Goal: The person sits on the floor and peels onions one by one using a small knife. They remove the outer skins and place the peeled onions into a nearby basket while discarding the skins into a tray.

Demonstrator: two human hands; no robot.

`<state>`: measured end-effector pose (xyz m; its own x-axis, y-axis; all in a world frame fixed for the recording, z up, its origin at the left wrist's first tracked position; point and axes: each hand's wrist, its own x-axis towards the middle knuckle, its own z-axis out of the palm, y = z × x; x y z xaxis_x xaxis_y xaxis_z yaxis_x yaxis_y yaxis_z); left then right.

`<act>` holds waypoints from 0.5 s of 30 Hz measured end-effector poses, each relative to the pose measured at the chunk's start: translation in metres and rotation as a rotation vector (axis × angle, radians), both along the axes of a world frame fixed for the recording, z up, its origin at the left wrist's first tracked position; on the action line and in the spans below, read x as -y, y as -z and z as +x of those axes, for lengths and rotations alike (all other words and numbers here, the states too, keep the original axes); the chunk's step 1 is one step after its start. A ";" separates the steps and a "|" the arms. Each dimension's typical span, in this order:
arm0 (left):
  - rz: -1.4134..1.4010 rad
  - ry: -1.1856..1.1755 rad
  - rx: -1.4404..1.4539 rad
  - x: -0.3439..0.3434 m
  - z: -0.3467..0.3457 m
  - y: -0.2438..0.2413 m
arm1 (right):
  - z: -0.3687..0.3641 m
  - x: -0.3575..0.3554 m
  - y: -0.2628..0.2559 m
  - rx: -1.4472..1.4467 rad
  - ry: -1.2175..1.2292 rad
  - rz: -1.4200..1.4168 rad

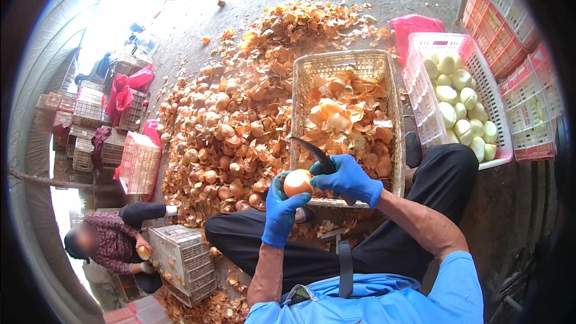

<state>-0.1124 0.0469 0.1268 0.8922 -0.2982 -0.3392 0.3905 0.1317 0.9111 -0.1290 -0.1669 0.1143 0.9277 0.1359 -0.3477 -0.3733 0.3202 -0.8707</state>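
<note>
My left hand (282, 209), in a blue glove, holds a yellow-orange onion (298, 183) over the near left corner of a dirty plastic crate (297, 94). A knife with a dark curved blade (310, 147) is gripped in my right hand (348, 180), also gloved in blue; its fingers touch the onion's right side. The blade points up and left, away from the onion. Loose onion skins (344, 112) fill much of the crate. To the right, a white and pink crate (488, 76) holds peeled pale onions (462, 99).
A large heap of unpeeled onions (216, 130) and skins lies left of the crate. At the lower left a co-worker (112, 243) sits holding an onion beside an upturned crate (180, 256). Stacked crates (499, 27) stand at the far right, others (90, 108) at the left.
</note>
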 end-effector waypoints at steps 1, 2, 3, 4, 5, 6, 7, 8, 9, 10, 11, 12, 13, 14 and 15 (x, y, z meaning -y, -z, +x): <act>0.078 0.006 0.052 0.002 -0.002 -0.002 | -0.001 -0.001 0.006 0.022 -0.003 -0.046; 0.157 0.012 0.105 0.003 -0.003 -0.004 | -0.001 -0.001 0.012 0.044 -0.007 -0.093; 0.175 0.003 0.129 0.004 -0.004 -0.006 | -0.001 -0.002 0.015 0.067 -0.013 -0.138; 0.193 -0.006 0.152 0.005 -0.005 -0.008 | -0.002 -0.004 0.016 0.095 -0.015 -0.183; 0.211 -0.015 0.176 0.006 -0.006 -0.009 | -0.003 -0.004 0.016 0.123 -0.017 -0.229; 0.231 -0.020 0.205 0.006 -0.006 -0.007 | -0.003 -0.005 0.016 0.151 -0.020 -0.274; 0.251 -0.024 0.235 0.005 -0.007 -0.005 | -0.002 -0.005 0.014 0.153 -0.034 -0.288; 0.271 -0.028 0.264 0.005 -0.008 -0.003 | -0.002 -0.004 0.012 0.155 -0.048 -0.303; 0.289 -0.013 0.278 0.006 -0.009 -0.004 | -0.002 -0.003 0.011 0.155 -0.062 -0.318; 0.306 0.003 0.292 0.006 -0.009 -0.004 | -0.002 -0.003 0.011 0.179 -0.059 -0.360; 0.324 0.018 0.307 0.007 -0.010 -0.004 | -0.002 -0.002 0.010 0.203 -0.057 -0.403; 0.352 0.014 0.334 0.006 -0.011 -0.001 | -0.002 -0.002 0.010 0.229 -0.055 -0.445; 0.379 0.010 0.362 0.005 -0.013 0.005 | -0.001 -0.003 0.012 0.266 -0.052 -0.492; 0.407 0.005 0.390 0.004 -0.013 0.009 | -0.001 -0.004 0.014 0.302 -0.049 -0.540; 0.393 0.013 0.364 0.007 -0.014 0.007 | -0.001 -0.004 0.016 0.336 -0.045 -0.590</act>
